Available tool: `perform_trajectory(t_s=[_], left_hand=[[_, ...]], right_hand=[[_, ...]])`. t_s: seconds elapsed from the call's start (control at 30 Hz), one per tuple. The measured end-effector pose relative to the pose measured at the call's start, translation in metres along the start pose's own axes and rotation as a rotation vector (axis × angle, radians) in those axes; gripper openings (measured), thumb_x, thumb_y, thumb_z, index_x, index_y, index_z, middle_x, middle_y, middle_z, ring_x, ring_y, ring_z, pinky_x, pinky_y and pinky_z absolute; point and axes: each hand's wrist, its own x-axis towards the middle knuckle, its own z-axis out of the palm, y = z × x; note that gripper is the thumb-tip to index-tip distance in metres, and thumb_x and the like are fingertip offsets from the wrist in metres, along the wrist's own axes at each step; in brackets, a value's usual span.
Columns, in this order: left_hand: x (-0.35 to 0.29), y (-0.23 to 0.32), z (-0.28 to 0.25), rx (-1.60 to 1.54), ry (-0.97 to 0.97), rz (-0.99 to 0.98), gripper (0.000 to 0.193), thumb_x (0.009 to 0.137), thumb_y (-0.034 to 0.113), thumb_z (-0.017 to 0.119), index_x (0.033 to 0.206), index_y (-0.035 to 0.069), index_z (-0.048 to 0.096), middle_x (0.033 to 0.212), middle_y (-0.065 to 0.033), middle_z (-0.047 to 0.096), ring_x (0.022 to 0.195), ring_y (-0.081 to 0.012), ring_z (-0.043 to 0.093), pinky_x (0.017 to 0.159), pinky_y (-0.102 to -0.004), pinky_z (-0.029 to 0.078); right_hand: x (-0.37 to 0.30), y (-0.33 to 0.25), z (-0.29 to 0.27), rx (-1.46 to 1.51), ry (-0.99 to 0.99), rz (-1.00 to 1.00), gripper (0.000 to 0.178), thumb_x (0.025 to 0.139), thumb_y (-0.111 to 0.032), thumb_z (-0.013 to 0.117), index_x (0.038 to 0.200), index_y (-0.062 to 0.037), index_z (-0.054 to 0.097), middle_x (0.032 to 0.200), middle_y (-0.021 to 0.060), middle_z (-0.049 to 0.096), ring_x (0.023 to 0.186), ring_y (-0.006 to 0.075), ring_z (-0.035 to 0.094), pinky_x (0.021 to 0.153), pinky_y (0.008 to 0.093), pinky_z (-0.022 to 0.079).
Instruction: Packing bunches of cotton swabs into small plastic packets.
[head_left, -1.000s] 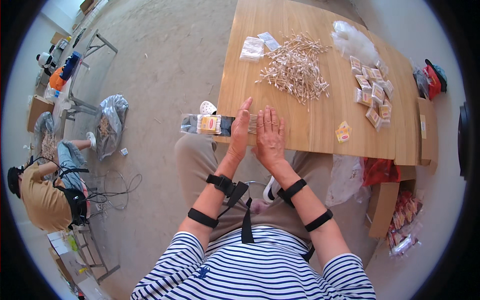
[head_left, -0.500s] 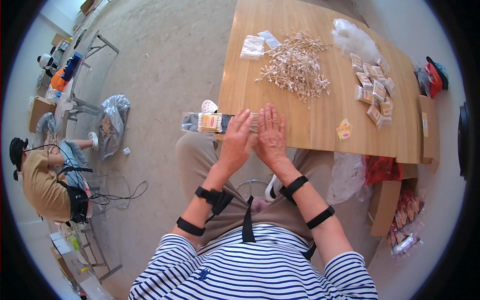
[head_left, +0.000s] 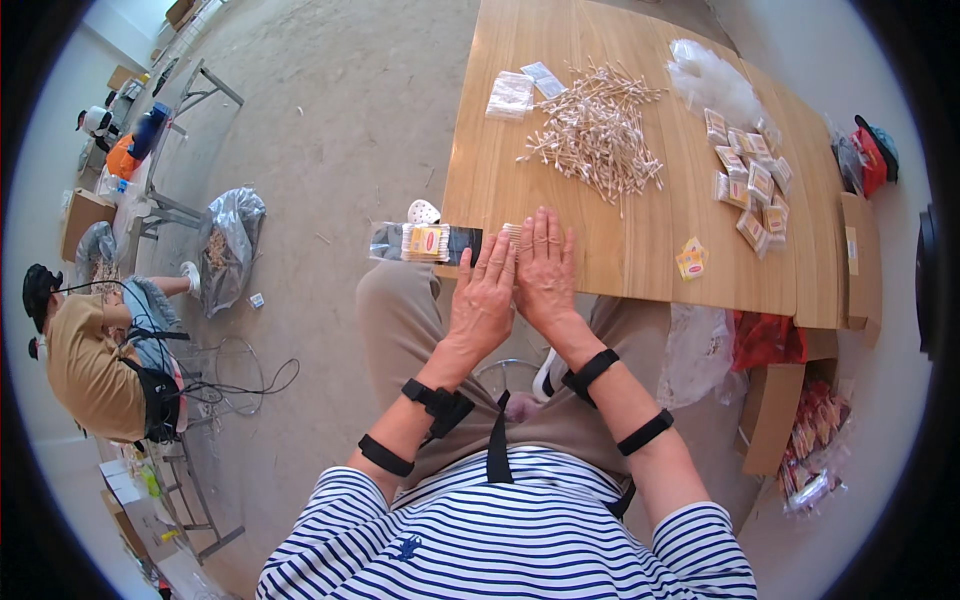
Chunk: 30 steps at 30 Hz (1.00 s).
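My left hand (head_left: pixel 482 300) lies flat at the table's near edge, its fingers stretched forward. Right beside it, my right hand (head_left: pixel 546 270) is also laid flat, fingers extended and close together. Tips of a few cotton swabs (head_left: pixel 513 232) peek out between the two hands; whatever lies beneath the palms is hidden. To the left of my left hand, a dark flat strip (head_left: pixel 463 243) reaches past the table's left edge. On it rests a clear bag (head_left: pixel 388 241) with a row of cotton swabs and a yellow-and-white card (head_left: pixel 430 241).
A loose heap of cotton swabs (head_left: pixel 600 130) covers the table's middle. Behind it lie flat clear bags (head_left: pixel 510 94). Filled swab packs (head_left: pixel 760 182), a plastic bag pile (head_left: pixel 710 78) and yellow cards (head_left: pixel 691 260) are at right. A seated person (head_left: pixel 95 355) is far left.
My left hand has drawn slightly back toward me, uncovering more of the dark strip. My right hand stays nearly in place. The whole view has shifted slightly.
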Motion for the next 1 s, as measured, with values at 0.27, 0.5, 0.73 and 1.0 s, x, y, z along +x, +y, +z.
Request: perform_trajectory(t_s=[0.27, 0.5, 0.73, 1.0], left_hand=[[-0.016, 0.001, -0.01, -0.193, 0.012, -0.101, 0.087, 0.074, 0.007, 0.068, 0.152, -0.004, 0.032, 0.158, -0.0193, 0.034, 0.15, -0.0321, 0.027, 0.123, -0.0533, 0.011], [-0.021, 0.013, -0.003, -0.333, 0.069, -0.113, 0.094, 0.072, 0.005, 0.073, 0.154, -0.002, 0.027, 0.157, -0.0192, 0.035, 0.15, -0.0329, 0.026, 0.122, -0.0546, 0.011], [-0.029, -0.001, -0.011, -0.268, 0.16, -0.124, 0.07, 0.072, 0.001, 0.072, 0.138, -0.001, 0.051, 0.144, -0.0181, 0.047, 0.142, -0.0365, 0.036, 0.121, -0.0537, 0.017], [-0.007, 0.002, -0.017, -0.137, 0.206, -0.116, 0.052, 0.073, 0.005, 0.071, 0.124, 0.005, 0.063, 0.12, -0.012, 0.054, 0.124, -0.0328, 0.047, 0.117, -0.0551, 0.022]], right_hand=[[0.001, 0.002, -0.024, 0.223, -0.185, 0.04, 0.106, 0.064, -0.03, 0.086, 0.149, 0.0049, 0.032, 0.16, 0.0241, 0.025, 0.152, 0.0381, 0.017, 0.124, 0.0513, 0.013], [0.002, 0.002, -0.018, 0.221, -0.098, 0.016, 0.104, 0.065, -0.03, 0.086, 0.149, 0.0032, 0.034, 0.159, 0.0232, 0.028, 0.151, 0.0371, 0.02, 0.124, 0.0503, 0.016], [0.002, 0.001, -0.025, 0.23, -0.143, 0.018, 0.104, 0.065, -0.031, 0.085, 0.149, 0.0034, 0.034, 0.158, 0.0232, 0.029, 0.151, 0.0368, 0.022, 0.123, 0.0498, 0.017], [0.001, 0.002, -0.02, 0.248, -0.096, 0.024, 0.089, 0.074, -0.023, 0.074, 0.149, 0.0044, 0.035, 0.158, 0.0237, 0.03, 0.15, 0.0369, 0.024, 0.123, 0.0496, 0.018]])
